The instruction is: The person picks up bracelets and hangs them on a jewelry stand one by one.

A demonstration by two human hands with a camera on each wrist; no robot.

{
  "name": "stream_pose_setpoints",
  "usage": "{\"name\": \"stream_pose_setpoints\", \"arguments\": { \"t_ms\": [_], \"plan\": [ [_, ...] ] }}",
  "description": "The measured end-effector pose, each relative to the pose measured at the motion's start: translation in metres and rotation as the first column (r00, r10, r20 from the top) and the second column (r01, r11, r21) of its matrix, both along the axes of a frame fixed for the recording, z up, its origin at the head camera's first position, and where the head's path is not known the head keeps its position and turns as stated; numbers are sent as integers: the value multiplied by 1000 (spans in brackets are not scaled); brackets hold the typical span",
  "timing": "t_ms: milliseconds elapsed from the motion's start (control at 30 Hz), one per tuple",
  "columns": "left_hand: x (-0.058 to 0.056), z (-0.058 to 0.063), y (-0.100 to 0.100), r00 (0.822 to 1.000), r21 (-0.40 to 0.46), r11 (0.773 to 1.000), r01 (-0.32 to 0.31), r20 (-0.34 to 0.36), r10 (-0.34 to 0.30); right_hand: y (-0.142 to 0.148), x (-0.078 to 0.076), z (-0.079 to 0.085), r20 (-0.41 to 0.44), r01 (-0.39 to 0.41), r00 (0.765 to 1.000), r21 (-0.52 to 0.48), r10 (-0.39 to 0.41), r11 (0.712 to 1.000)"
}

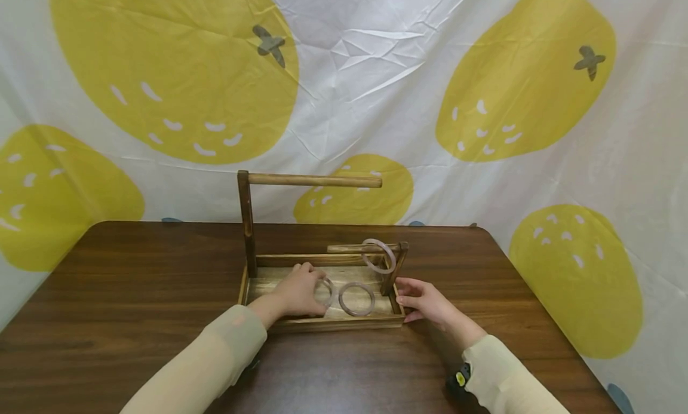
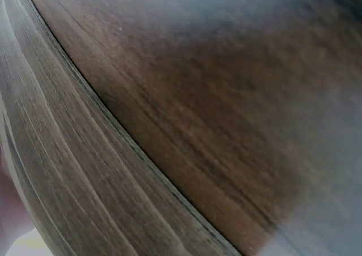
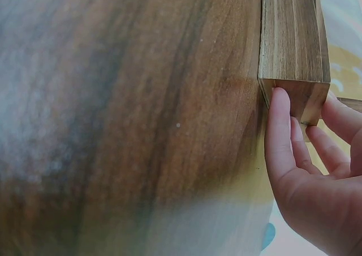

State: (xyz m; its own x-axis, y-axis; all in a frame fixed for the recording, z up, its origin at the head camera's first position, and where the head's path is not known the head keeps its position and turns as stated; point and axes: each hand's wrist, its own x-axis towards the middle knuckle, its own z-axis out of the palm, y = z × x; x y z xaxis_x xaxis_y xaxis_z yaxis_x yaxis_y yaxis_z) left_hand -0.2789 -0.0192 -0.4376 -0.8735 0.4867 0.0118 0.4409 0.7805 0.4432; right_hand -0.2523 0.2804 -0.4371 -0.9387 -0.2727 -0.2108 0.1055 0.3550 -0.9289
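A wooden tray-shaped stand (image 1: 355, 324) sits on the table, with a tall post and long bar at its left and a shorter bar at its right. My left hand (image 1: 298, 291) reaches inside the tray and grips a pale translucent bangle (image 1: 329, 288), partly hidden by the fingers. Another bangle (image 1: 356, 299) lies flat to the right of it. A third bangle (image 1: 378, 256) hangs on the short bar (image 1: 352, 248). At the tray's right end, my right hand (image 1: 424, 300) rests its thumb and fingertips against the outside wall (image 3: 297, 95). The left wrist view shows mostly the tray's front wall (image 2: 79, 137).
The long bar (image 1: 317, 180) projects rightward above the tray, its right end free. The dark wooden table (image 1: 134, 282) extends around the stand. Behind it hangs a white cloth (image 1: 371, 103) printed with yellow fruit.
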Motion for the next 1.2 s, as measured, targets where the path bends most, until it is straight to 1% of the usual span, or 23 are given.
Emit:
{"name": "stream_pose_setpoints", "arguments": {
  "t_ms": [200,267,467,700,833,1200],
  "plan": [
    [-1,1,-3,1000,47,999,-6,-12,6,-1,1,0,6,3,1000,0,-3,1000],
    [-2,2,-4,1000,50,999,-8,-18,9,-1,1,0,3,5,1000,1,-5,1000],
    [-3,5,-6,999,51,998,-41,6,41,0,0,0,1,19,1000,4,-19,1000],
    [0,9,-10,997,113,990,-81,30,78,-1,1,0,2,17,1000,11,-17,1000],
    [-1,9,-12,996,127,988,-93,14,92,-1,0,0,3,15,1000,9,-15,1000],
    [-2,9,-14,995,151,985,-87,-35,94,0,0,-1,5,14,1000,0,-14,1000]
  ]
}}
